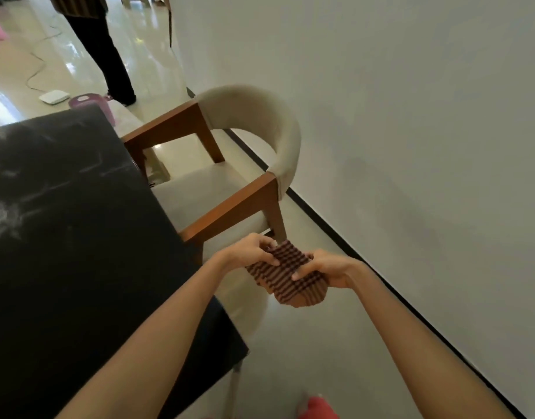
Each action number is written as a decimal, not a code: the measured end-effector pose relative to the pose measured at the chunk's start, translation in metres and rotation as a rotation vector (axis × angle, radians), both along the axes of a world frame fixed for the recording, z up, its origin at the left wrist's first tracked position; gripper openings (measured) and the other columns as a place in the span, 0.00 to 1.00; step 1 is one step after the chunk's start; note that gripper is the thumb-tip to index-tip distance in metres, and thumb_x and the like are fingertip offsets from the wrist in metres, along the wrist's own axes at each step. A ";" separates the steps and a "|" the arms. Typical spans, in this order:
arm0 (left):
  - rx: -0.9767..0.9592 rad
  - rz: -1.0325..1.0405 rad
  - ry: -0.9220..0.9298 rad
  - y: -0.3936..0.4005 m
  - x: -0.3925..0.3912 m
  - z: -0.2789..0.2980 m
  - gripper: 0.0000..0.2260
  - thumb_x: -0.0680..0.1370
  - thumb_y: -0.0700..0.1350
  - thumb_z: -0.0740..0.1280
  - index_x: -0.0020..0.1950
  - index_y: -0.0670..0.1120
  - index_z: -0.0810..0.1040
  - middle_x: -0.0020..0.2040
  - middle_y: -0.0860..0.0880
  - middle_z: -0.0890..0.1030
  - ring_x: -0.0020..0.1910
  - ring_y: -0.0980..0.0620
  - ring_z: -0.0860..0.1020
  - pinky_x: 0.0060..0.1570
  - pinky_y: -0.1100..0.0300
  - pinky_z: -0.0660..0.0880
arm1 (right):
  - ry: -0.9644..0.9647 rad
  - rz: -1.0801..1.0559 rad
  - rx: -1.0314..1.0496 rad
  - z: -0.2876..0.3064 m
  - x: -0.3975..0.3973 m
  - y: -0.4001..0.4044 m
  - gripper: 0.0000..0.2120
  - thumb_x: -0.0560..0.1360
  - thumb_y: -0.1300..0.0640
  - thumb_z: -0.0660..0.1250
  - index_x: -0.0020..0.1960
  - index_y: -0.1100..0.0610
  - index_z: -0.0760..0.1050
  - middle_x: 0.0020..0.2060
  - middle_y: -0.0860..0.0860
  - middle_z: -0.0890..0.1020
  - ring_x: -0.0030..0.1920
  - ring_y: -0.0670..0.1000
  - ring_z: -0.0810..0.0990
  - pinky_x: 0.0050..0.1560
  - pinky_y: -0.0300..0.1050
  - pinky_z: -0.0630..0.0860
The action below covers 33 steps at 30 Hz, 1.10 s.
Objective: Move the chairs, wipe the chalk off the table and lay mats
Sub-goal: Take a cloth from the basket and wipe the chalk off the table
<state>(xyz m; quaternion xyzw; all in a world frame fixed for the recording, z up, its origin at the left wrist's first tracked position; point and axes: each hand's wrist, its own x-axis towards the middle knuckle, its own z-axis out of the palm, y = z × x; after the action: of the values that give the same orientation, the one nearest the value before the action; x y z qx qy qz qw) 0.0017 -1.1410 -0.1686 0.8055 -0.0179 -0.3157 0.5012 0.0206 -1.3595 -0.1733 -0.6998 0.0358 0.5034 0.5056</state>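
We hold a brown ribbed cloth (pixel 287 275) in both hands, out past the table's corner and over bare floor. Our left hand (pixel 251 251) pinches its far end with curled fingers; our right hand (pixel 323 272) grips the near end, thumb across the top. The cloth is bunched between them, so we judge we are folding or gathering it for wiping.

The black table (pixel 63 222) lies from nine to seven o'clock of our hands, and white chalk smears (pixel 15 189) show across its top, thickest toward nine o'clock. So the wiping step looks not yet done, and no mats are in sight.

The armchair (pixel 229 164), cream-padded with a wooden frame, stands at twelve o'clock, its seat tucked partly under the table's long edge and its curved back near the white wall (pixel 411 116). We think it may want pulling out if we are to reach that side.

Next we would bring the cloth left, over the table edge, and press it flat on the chalk with one hand.

Room is narrow: between the table edge and the wall's dark skirting (pixel 335 234) runs only a strip of floor, from one to five o'clock. At eleven o'clock the floor opens out, where another person (pixel 105 55) stands beside a white box (pixel 54 96) and its cable.
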 end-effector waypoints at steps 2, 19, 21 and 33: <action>-0.005 0.045 0.044 -0.007 0.032 0.000 0.14 0.75 0.44 0.69 0.60 0.43 0.76 0.57 0.44 0.79 0.57 0.45 0.78 0.62 0.43 0.72 | 0.032 -0.031 -0.007 -0.001 0.038 -0.013 0.23 0.70 0.66 0.72 0.64 0.64 0.73 0.59 0.62 0.80 0.61 0.61 0.78 0.64 0.59 0.74; -0.337 0.912 -0.053 -0.009 0.274 0.022 0.11 0.79 0.37 0.62 0.60 0.46 0.73 0.54 0.46 0.79 0.51 0.48 0.79 0.47 0.55 0.77 | -0.296 -0.033 0.131 0.061 0.373 0.032 0.09 0.76 0.67 0.63 0.56 0.61 0.75 0.47 0.57 0.82 0.46 0.57 0.83 0.42 0.51 0.81; -0.319 0.995 -0.095 0.007 0.298 0.021 0.09 0.78 0.37 0.62 0.56 0.48 0.74 0.51 0.48 0.80 0.49 0.50 0.79 0.43 0.58 0.76 | -0.392 0.022 0.113 0.068 0.403 0.062 0.09 0.77 0.67 0.59 0.52 0.61 0.77 0.45 0.56 0.83 0.43 0.55 0.83 0.41 0.49 0.81; -0.488 1.460 -0.156 0.115 0.405 0.009 0.12 0.80 0.44 0.61 0.63 0.43 0.74 0.55 0.43 0.82 0.53 0.46 0.80 0.52 0.53 0.77 | -1.099 0.434 -0.090 0.055 0.517 0.247 0.18 0.68 0.53 0.77 0.55 0.55 0.77 0.46 0.48 0.80 0.47 0.49 0.79 0.47 0.46 0.79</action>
<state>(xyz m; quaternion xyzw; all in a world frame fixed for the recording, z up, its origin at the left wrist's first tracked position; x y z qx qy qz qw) 0.4068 -1.0262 -0.1591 0.5001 0.4133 0.1653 0.7428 0.5372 -1.1123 -0.1182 -0.8699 -0.3541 0.1572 0.3053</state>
